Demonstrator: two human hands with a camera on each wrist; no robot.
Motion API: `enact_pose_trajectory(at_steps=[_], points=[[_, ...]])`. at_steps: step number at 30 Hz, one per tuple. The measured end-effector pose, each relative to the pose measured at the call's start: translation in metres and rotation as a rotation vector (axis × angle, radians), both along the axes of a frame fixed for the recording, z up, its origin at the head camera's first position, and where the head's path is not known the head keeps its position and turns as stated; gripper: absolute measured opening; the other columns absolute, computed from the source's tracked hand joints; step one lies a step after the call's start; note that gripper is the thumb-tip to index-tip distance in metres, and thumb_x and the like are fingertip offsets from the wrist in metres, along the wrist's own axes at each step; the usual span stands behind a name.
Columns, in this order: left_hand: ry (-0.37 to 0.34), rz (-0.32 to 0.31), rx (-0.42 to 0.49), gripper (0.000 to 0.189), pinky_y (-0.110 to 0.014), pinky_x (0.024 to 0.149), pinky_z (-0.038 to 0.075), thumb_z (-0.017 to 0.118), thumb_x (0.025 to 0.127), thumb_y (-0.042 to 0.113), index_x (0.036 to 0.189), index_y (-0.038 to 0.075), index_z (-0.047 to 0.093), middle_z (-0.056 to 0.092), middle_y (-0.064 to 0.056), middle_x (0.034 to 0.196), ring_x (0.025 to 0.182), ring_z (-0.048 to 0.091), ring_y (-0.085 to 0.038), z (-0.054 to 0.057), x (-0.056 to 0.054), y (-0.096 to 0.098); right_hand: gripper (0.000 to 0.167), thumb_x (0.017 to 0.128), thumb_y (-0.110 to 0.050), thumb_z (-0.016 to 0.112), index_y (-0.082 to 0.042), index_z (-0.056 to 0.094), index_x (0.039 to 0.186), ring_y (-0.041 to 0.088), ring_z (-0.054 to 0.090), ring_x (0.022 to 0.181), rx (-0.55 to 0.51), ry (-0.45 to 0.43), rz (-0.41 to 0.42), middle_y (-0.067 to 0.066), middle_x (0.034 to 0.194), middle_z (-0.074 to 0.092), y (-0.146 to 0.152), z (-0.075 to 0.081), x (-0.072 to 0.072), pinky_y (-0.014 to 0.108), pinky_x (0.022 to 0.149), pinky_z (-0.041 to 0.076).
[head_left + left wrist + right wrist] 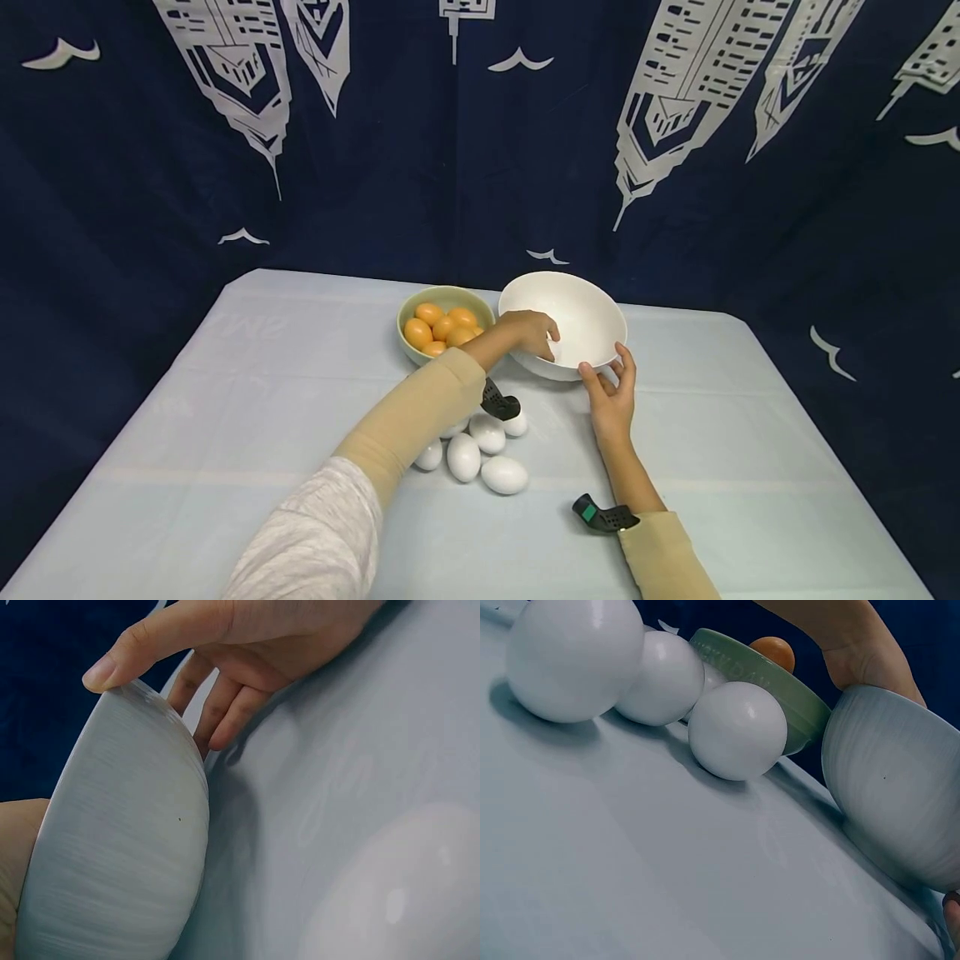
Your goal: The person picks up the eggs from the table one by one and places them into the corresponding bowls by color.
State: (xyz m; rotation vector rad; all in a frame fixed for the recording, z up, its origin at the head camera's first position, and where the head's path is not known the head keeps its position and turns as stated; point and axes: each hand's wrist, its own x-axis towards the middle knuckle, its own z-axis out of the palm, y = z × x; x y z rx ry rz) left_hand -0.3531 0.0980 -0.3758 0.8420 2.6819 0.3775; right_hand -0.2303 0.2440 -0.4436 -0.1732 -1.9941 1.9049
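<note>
Past sleeve (315,542), dips left hand (529,332) into white bowl (581,312) with indiscernible grasp. Pinches bowl's edge with right hand (613,402), beside open tabletop (720,400).

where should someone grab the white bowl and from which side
Grip the white bowl by its rim, ideally from the near right: the thin edge suits a thumb on top and fingers against the curved outer wall, as the right hand has it. On the left, the left hand reaches in and the green bowl sits close.
</note>
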Motion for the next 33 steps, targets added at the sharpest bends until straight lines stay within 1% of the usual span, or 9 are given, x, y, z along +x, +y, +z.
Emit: enact_pose_trajectory(at_steps=[4,7,10,15,19,23,26,29,33], points=[[0.062,0.010,0.056,0.050,-0.034,0.095,0.042,0.067,0.088,0.042,0.134,0.024,0.059,0.063,0.008,0.126,0.115,0.056,-0.011,-0.004,0.001,-0.002,0.068,0.097,-0.013,0.061,-0.018,0.022,0.153,0.037,0.045,0.128,-0.001,0.009,-0.010,0.018,0.144,0.030,0.005,-0.011,-0.007,0.013,0.087,0.043],[0.116,-0.001,0.112,0.047,-0.033,0.096,0.042,0.061,0.093,0.041,0.136,0.023,0.057,0.062,0.006,0.129,0.118,0.056,-0.012,-0.006,0.002,-0.004,0.068,0.097,-0.016,0.062,-0.021,0.022,0.153,0.036,0.044,0.128,0.014,0.011,-0.020,0.016,0.144,0.030,0.006,-0.016,-0.009,0.013,0.089,0.043],[0.129,-0.013,0.195,0.043,-0.032,0.099,0.041,0.057,0.097,0.038,0.137,0.022,0.057,0.060,0.005,0.133,0.123,0.053,-0.013,-0.006,0.004,-0.009,0.070,0.097,-0.019,0.062,-0.023,0.021,0.153,0.037,0.044,0.129,0.024,0.004,-0.018,0.017,0.146,0.028,0.007,-0.018,-0.010,0.014,0.090,0.043],[0.069,-0.054,0.415,0.041,-0.027,0.099,0.042,0.059,0.098,0.031,0.135,0.014,0.059,0.058,0.001,0.136,0.123,0.054,-0.016,-0.003,0.011,-0.023,0.071,0.097,-0.018,0.062,-0.022,0.020,0.154,0.037,0.042,0.130,0.021,-0.005,-0.015,0.018,0.147,0.027,0.006,-0.018,-0.009,0.014,0.090,0.043],[0.025,-0.084,0.582,0.038,-0.023,0.094,0.044,0.061,0.097,0.023,0.131,0.006,0.061,0.064,-0.005,0.125,0.113,0.059,-0.019,0.000,0.020,-0.039,0.071,0.097,-0.017,0.062,-0.021,0.020,0.154,0.037,0.041,0.132,0.014,0.003,-0.011,0.017,0.148,0.027,0.006,-0.017,-0.010,0.015,0.092,0.043],[0.005,-0.108,0.671,0.036,-0.022,0.094,0.044,0.063,0.097,0.019,0.129,0.002,0.061,0.067,-0.009,0.115,0.106,0.062,-0.019,0.002,0.029,-0.056,0.071,0.097,-0.018,0.062,-0.022,0.020,0.154,0.036,0.041,0.132,0.013,0.001,-0.009,0.016,0.148,0.027,0.006,-0.017,-0.010,0.016,0.094,0.042],[-0.029,-0.109,0.716,0.036,-0.021,0.094,0.044,0.063,0.096,0.017,0.127,0.000,0.062,0.067,-0.011,0.114,0.106,0.062,-0.018,0.002,0.036,-0.067,0.071,0.097,-0.018,0.062,-0.022,0.020,0.154,0.036,0.042,0.131,0.010,-0.001,-0.010,0.016,0.148,0.027,0.005,-0.016,-0.010,0.016,0.094,0.042],[-0.064,-0.097,0.778,0.034,-0.020,0.092,0.046,0.063,0.095,0.013,0.125,-0.003,0.062,0.066,-0.015,0.118,0.106,0.062,-0.018,-0.001,0.040,-0.077,0.071,0.097,-0.018,0.062,-0.023,0.020,0.154,0.035,0.042,0.131,0.012,-0.006,-0.010,0.015,0.148,0.027,0.005,-0.015,-0.009,0.016,0.094,0.042],[-0.072,-0.091,0.830,0.032,-0.020,0.092,0.046,0.064,0.095,0.009,0.123,-0.006,0.063,0.065,-0.018,0.119,0.106,0.062,-0.020,-0.007,0.043,-0.088,0.071,0.097,-0.020,0.063,-0.025,0.020,0.154,0.034,0.042,0.131,0.015,-0.011,-0.010,0.015,0.148,0.028,0.005,-0.016,-0.008,0.017,0.096,0.042]])
